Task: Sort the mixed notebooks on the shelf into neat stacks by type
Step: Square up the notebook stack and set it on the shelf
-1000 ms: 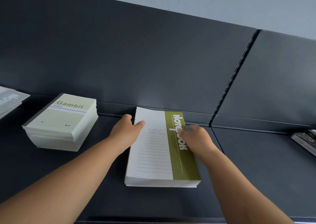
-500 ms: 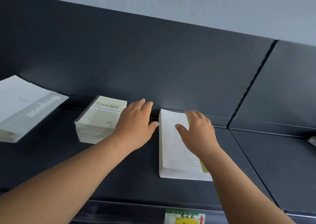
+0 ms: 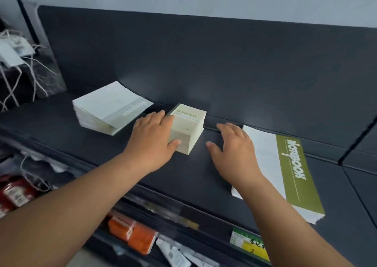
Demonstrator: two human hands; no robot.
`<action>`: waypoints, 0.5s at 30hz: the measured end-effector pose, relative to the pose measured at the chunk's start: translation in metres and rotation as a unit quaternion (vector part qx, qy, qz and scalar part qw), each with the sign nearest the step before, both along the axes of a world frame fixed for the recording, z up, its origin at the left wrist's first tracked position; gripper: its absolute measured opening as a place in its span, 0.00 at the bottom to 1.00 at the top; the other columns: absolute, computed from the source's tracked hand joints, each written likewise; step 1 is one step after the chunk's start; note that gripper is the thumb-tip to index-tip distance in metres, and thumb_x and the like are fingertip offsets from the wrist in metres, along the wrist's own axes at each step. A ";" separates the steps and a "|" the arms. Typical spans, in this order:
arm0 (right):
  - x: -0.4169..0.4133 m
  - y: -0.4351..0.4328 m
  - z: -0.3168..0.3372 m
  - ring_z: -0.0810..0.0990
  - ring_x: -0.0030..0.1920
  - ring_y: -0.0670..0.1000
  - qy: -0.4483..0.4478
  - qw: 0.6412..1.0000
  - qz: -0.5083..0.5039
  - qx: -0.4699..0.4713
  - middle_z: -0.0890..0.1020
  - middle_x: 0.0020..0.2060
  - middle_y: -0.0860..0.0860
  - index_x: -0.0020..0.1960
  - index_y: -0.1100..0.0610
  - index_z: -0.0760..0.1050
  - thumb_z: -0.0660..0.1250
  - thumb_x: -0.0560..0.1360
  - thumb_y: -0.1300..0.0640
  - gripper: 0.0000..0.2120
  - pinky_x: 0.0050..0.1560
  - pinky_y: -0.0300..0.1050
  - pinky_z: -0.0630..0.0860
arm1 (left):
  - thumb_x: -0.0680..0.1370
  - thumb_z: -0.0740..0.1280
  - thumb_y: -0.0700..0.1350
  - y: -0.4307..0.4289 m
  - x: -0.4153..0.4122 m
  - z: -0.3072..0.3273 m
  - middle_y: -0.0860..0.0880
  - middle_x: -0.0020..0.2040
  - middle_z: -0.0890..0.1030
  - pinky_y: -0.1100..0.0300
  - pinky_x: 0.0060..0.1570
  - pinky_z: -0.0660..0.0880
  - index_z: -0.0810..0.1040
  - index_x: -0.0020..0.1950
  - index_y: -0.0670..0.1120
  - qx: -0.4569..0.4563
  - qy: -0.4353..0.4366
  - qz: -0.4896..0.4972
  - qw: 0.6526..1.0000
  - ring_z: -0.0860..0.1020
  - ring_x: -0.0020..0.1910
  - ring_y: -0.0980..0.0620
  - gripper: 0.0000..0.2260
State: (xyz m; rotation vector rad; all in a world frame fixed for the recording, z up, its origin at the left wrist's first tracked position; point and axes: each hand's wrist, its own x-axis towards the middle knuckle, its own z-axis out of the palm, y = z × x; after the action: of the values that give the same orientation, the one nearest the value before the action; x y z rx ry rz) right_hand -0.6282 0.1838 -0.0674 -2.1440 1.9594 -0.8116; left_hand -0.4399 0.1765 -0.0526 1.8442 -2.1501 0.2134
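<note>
Head view: my left hand [image 3: 151,138] lies flat against the Gambit stack [image 3: 189,124]; my right hand [image 3: 230,150] hovers spread to its right (green notebooks [image 3: 295,164] beyond). I'd press both palms in evenly, squaring it.

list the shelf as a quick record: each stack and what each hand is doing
shelf: dark, three stacks in a row
left: gray stack, sides not flush
middle: Gambit stack, smallest
right: green stack, reaches the front edge
left hand: fingers along the Gambit stack's left side, thumb on its near face
right hand: fingers spread, holds nothing, over bare shelf between Gambit stack and green stack; contact unclear
</note>
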 end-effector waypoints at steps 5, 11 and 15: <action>0.044 0.005 0.000 0.58 0.77 0.54 0.003 0.999 0.043 -0.007 0.64 0.75 0.52 0.75 0.54 0.64 0.63 0.79 0.48 0.27 0.76 0.52 0.55 | 0.79 0.61 0.58 0.012 0.037 -0.003 0.46 0.77 0.60 0.50 0.73 0.54 0.59 0.76 0.48 -0.016 0.011 0.024 1.000 0.57 0.75 0.47 0.29; 0.115 -0.009 0.009 0.59 0.75 0.50 -0.012 0.994 0.105 -0.008 0.63 0.75 0.50 0.76 0.55 0.62 0.61 0.80 0.49 0.26 0.73 0.42 0.58 | 0.79 0.62 0.58 -0.009 0.107 0.002 0.45 0.75 0.62 0.51 0.71 0.56 0.62 0.75 0.47 -0.042 0.026 0.045 0.998 0.60 0.74 0.45 0.28; 0.174 -0.033 0.003 0.64 0.74 0.48 -0.100 0.988 0.111 0.048 0.63 0.76 0.47 0.78 0.54 0.58 0.62 0.80 0.47 0.29 0.72 0.41 0.62 | 0.78 0.60 0.59 -0.041 0.168 0.002 0.45 0.77 0.59 0.51 0.71 0.54 0.60 0.75 0.47 -0.032 0.008 0.055 0.998 0.57 0.75 0.46 0.29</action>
State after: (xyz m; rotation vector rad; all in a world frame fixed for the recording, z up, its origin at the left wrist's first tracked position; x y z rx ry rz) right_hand -0.4541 0.1511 -0.0639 -2.0881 1.5956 -0.8366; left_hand -0.2717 0.1354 -0.0505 1.9229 -2.0098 0.2857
